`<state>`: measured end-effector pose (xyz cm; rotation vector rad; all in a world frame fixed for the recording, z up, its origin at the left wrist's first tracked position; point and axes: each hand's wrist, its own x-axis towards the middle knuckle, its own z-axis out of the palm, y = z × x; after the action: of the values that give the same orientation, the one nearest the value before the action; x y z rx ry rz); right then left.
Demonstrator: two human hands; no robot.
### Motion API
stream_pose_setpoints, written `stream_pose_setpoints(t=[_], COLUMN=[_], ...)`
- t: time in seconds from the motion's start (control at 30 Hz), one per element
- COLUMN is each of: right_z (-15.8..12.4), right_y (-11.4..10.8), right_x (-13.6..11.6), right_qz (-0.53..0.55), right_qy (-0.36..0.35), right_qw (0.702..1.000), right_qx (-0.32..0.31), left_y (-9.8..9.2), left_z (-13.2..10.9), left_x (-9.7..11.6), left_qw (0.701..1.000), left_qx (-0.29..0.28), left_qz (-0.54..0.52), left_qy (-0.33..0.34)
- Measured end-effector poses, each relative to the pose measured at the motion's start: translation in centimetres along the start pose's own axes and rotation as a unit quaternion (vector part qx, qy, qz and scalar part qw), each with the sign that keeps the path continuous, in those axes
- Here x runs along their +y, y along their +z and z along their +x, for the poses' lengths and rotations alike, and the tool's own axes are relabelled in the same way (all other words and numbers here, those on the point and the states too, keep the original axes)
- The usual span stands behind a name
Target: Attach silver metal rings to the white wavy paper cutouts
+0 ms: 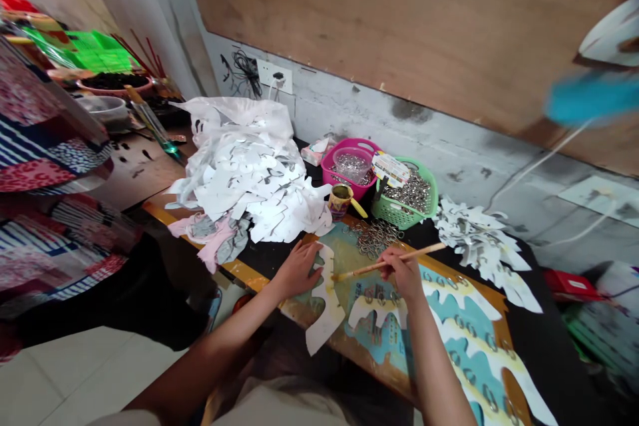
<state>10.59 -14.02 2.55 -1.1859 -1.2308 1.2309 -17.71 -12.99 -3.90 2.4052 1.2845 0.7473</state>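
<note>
My left hand (297, 271) lies with its fingers stretched over the upper left edge of a white cut-out piece (323, 327) with a notched edge. Pinched in my right hand (403, 273) is a thin wooden brush (367, 269), its bristle tip at the piece's notched side. Yellowish smears show along that side. Below the brush lies a smaller white piece (378, 309) bearing several metal rings. A heap of loose metal rings (377, 237) sits just beyond my right hand. More white pieces with rings (466, 329) lie in rows to the right.
A large pile of white cut-outs (254, 180) spills from a plastic bag at the left. Behind stand a pink basket (327, 163), a green basket (399, 218) of rings and a small cup (340, 203). White scraps (482, 239) lie right. A person in patterned clothing (44, 146) stands left.
</note>
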Motion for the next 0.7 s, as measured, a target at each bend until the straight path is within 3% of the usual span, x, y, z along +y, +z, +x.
stream_pose_setpoints(t=[0.3, 0.5, 0.7], right_z=[-0.56, -0.58, -0.92], right_y=[0.49, 0.29, 0.31], right_x=[-0.14, -0.16, -0.33], right_qz=[-0.012, -0.023, -0.030], right_qy=[0.000, -0.037, -0.050], right_qw=[0.999, 0.999, 0.998], right_qx=[-0.044, -0.006, -0.023], left_y=[-0.37, -0.31, -0.29], left_z=[0.13, 0.11, 0.13], left_x=[0.40, 0.30, 0.31], left_qw=[1.000, 1.000, 1.000], left_qx=[-0.009, -0.006, -0.008], left_qz=[0.012, 0.009, 0.015], left_qy=[-0.001, 0.002, 0.002])
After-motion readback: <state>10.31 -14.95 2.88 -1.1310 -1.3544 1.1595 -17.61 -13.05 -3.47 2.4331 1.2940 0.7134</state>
